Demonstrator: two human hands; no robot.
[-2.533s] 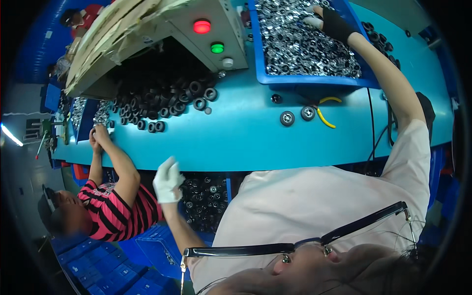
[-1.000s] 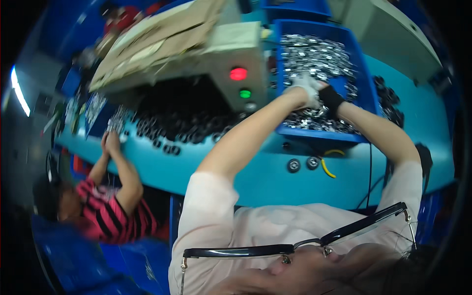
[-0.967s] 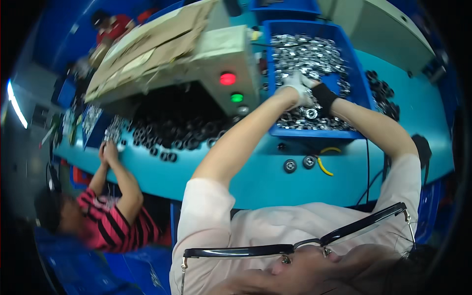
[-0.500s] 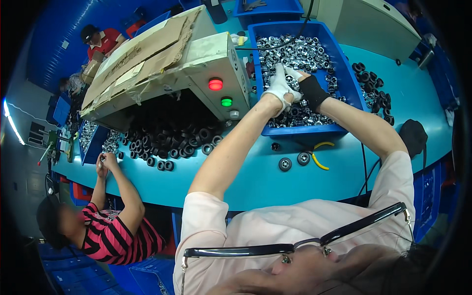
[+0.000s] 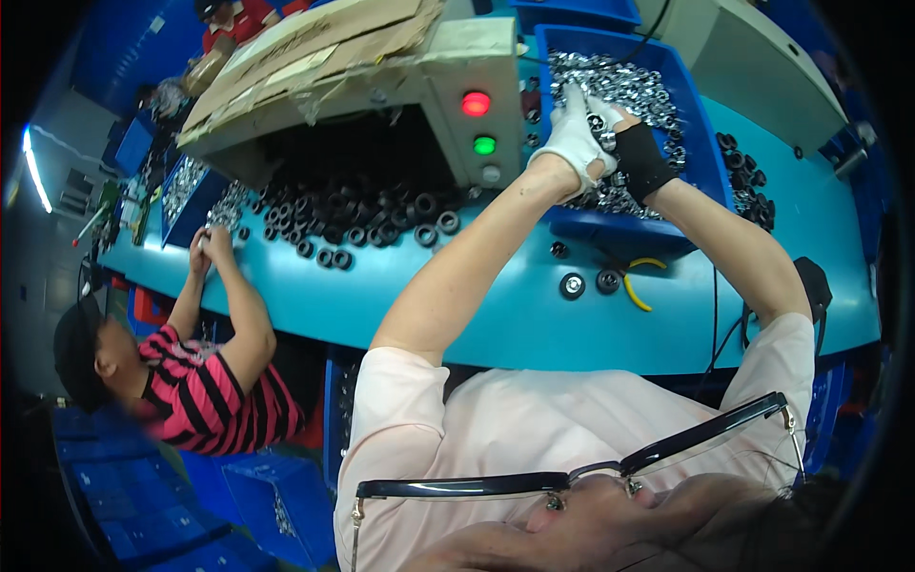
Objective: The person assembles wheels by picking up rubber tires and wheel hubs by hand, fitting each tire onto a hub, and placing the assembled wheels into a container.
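Note:
My left hand (image 5: 572, 141), in a white glove, reaches into a blue bin (image 5: 703, 153) heaped with small chrome wheel rims (image 5: 618, 80). Facing it is my right hand (image 5: 608, 111), which has white over the fingers and a black cover around the wrist. A few chrome wheel rims (image 5: 597, 124) show between the two palms, with the hands cupped around them. The fingertips are partly hidden among the rims.
Left of the bin stands a cardboard-topped machine (image 5: 448, 91) with black tyres (image 5: 381, 224) spilling from its opening. Two wheels (image 5: 572, 286) and yellow-handled pliers (image 5: 643, 286) lie on the teal table in front. A co-worker (image 5: 210, 381) in stripes handles small parts at the left.
The whole view has shifted, so the bin and machine appear farther right and higher. My hands remain in the bin, and chrome rims now show between the palms.

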